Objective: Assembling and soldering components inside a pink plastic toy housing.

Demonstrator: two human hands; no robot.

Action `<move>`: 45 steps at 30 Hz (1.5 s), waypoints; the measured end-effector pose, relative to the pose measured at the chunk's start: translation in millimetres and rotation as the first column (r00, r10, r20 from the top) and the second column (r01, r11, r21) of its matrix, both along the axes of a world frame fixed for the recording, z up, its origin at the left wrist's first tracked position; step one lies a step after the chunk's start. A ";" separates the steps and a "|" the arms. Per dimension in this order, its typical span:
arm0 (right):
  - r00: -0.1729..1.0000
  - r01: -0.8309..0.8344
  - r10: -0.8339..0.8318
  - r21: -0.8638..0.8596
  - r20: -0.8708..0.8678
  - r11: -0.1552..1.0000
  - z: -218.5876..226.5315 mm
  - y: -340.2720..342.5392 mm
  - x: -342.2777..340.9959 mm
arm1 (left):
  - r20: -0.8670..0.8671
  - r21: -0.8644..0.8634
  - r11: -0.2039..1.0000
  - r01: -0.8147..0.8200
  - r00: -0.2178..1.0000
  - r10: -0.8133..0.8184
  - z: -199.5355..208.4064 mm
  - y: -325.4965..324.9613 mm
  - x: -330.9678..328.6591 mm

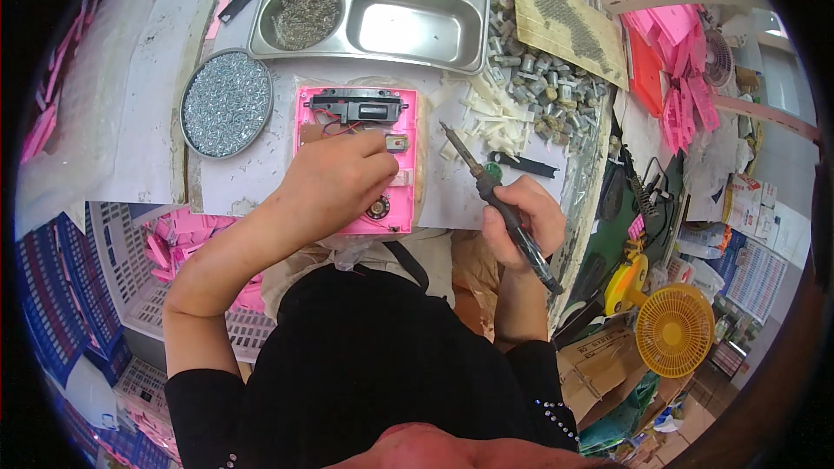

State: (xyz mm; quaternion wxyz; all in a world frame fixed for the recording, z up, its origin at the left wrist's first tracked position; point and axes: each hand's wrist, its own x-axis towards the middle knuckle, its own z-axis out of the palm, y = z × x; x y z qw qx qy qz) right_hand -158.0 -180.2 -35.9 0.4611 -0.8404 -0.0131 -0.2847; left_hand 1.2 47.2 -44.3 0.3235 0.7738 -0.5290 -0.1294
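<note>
A pink plastic housing point(399, 208) lies on the bench in front of me, fitted with a black module point(360, 109), thin red wires, a small metal part point(396, 142) and a round dark piece point(378, 207). My left hand point(346, 175) rests over the housing's middle with its fingers curled together; what they pinch, if anything, is hidden. To the right, my right hand point(527, 219) grips a soldering iron point(494, 190) by its dark handle. Its metal tip points up and left, apart from the housing.
Behind the housing stands a steel compartment tray point(417, 58) with small metal parts. A round dish point(185, 113) of screws sits left. White plastic pieces point(476, 113), small motors point(556, 91) and a black strip point(525, 164) lie right. A yellow fan point(675, 330) stands beyond the bench.
</note>
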 end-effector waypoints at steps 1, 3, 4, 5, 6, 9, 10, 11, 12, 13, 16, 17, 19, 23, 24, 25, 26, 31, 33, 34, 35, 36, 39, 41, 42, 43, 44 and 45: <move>1.000 0.011 -0.011 0.001 -0.018 1.000 0.0 -1.6 -2.5 | -0.040 -0.049 0.998 -0.027 0.999 0.025 1.0 0.0 -0.1; 0.998 0.042 -0.040 0.041 -0.044 0.998 -7.7 -3.1 -6.9 | -0.144 -0.116 0.990 -0.075 0.988 0.058 -1.7 1.3 1.0; 0.997 0.056 -0.053 0.061 -0.057 0.997 -10.2 -3.3 -7.6 | -0.206 -0.135 0.986 -0.099 0.976 0.069 -7.1 3.3 1.7; 0.993 0.066 -0.057 0.082 -0.101 0.994 -9.0 2.4 -2.5 | -0.268 -0.150 0.981 -0.123 0.960 0.079 -10.1 3.8 2.2; 0.987 0.079 -0.063 0.102 -0.146 0.992 -7.8 14.3 6.7 | -0.327 -0.136 0.982 -0.130 0.942 0.079 -10.2 3.0 2.4; 0.986 0.010 0.015 0.152 -0.163 0.988 -17.9 35.4 30.3 | -0.361 -0.115 0.986 -0.120 0.930 0.071 -6.4 1.4 3.8; 0.988 -0.012 0.037 0.165 -0.151 0.986 -19.5 38.3 33.3 | -0.280 -0.123 0.988 -0.094 0.958 0.056 -5.0 -2.0 2.9; 0.987 -0.011 0.039 0.171 -0.158 0.985 -20.2 38.6 34.4 | -0.197 -0.129 0.989 -0.079 0.979 0.052 -4.8 -3.5 1.9; 0.986 -0.010 0.040 0.178 -0.165 0.984 -20.4 38.1 34.9 | -0.159 -0.113 0.991 -0.077 0.986 0.059 -4.9 -4.1 0.8; 0.984 -0.008 0.040 0.184 -0.171 0.983 -20.7 37.5 35.0 | -0.120 -0.097 0.992 -0.076 0.991 0.064 -5.2 -4.5 -0.4; 0.977 0.062 -0.008 0.246 -0.215 0.967 -19.8 33.6 26.4 | -0.160 -0.145 0.985 -0.093 0.985 0.069 -7.2 -5.2 -0.7; 0.980 0.065 -0.018 0.233 -0.198 0.970 -19.1 31.5 23.8 | -0.198 -0.173 0.979 -0.104 0.978 0.069 -7.7 -4.8 -0.4; 0.979 0.085 -0.034 0.253 -0.199 0.964 -19.6 30.4 18.5 | -0.426 -0.081 0.986 -0.148 0.899 0.100 -2.5 -0.9 3.9; 0.985 0.072 -0.033 0.229 -0.170 0.971 -17.4 27.5 17.3 | -0.556 0.062 0.989 -0.133 0.818 0.145 1.9 3.7 9.9; 0.981 0.086 -0.039 0.240 -0.192 0.967 -14.7 27.3 15.4 | -0.505 0.038 0.993 -0.109 0.856 0.113 1.1 4.2 9.0; 0.976 0.101 -0.047 0.250 -0.215 0.963 -11.0 26.8 12.7 | -0.450 0.014 0.996 -0.083 0.889 0.080 0.1 4.5 7.8; 0.970 0.117 -0.054 0.258 -0.238 0.959 -7.6 25.9 10.9 | -0.395 -0.011 0.998 -0.055 0.918 0.046 -0.9 5.0 7.0; 0.983 -0.020 0.060 0.226 -0.173 0.974 9.9 9.3 -19.0 | -0.148 -0.006 0.999 0.050 0.988 -0.051 5.0 9.9 1.8; 0.967 -0.072 0.136 0.280 -0.218 0.957 12.4 9.7 -29.7 | -0.121 0.009 0.998 0.062 0.991 -0.060 5.5 8.6 0.1; 0.955 -0.097 0.176 0.308 -0.238 0.946 12.5 10.4 -32.8 | -0.119 0.008 0.998 0.062 0.991 -0.061 5.1 7.9 -0.5; 0.946 -0.102 0.182 0.285 -0.270 0.953 11.7 11.6 -34.6 | -0.116 0.008 0.998 0.065 0.991 -0.064 4.5 6.9 -1.1; 0.942 -0.120 0.194 0.266 -0.274 0.957 11.3 12.7 -33.5 | -0.107 0.013 0.998 0.065 0.992 -0.063 3.7 6.5 -1.8; 0.933 -0.178 0.236 0.225 -0.271 0.958 10.0 17.1 -25.3 | -0.083 0.019 0.998 0.058 0.995 -0.056 1.7 7.1 -4.1; 0.931 -0.207 0.261 0.219 -0.255 0.953 7.4 19.9 -22.3 | -0.072 0.008 0.999 0.054 0.996 -0.053 -0.8 7.2 -5.4; 0.930 -0.208 0.260 0.211 -0.261 0.955 8.5 20.6 -20.8 | -0.070 -0.001 0.999 0.053 0.996 -0.053 -1.2 7.2 -5.3; 0.928 -0.209 0.259 0.203 -0.268 0.957 11.0 21.2 -18.8 | -0.069 -0.010 0.999 0.052 0.996 -0.053 -1.6 7.2 -5.2; 0.926 -0.211 0.260 0.196 -0.274 0.958 12.0 21.7 -17.4 | -0.067 -0.017 0.999 0.050 0.996 -0.051 -1.8 7.3 -5.3; 0.930 -0.216 0.261 0.188 -0.260 0.958 11.0 22.3 -16.5 | -0.068 -0.023 0.998 0.052 0.996 -0.053 -2.2 7.2 -5.2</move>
